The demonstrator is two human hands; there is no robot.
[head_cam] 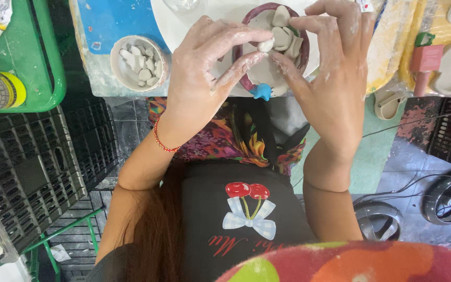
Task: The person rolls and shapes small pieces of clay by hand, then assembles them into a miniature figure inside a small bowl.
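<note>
While both hands meet over the work, the small white clay piece point(265, 45) sits pinched between them, right at the fingertips: left hand point(204, 73) closes thumb and forefinger on it from the left side, right hand point(335, 78) touches it from the right with forefinger and thumb tips. Both sets of fingers are nearly closed, only the piece's width between them; neither hand is clearly nearer, but the left looks to carry the main grip. The piece is a short lump, too small and covered to give a sure long axis; it seems to run roughly left-right between the fingertips, pointing nowhere in particular. It hovers just above the near rim of the purple-rimmed clay bowl point(304, 52), which holds flat pale petal-like pieces point(282, 36) overlapping inside. A blue star-shaped bit point(261, 92) sits at the bowl's near edge. Left of it, well apart, a small round cup point(118, 73) holds more white bits on the surface point(100, 21).
</note>
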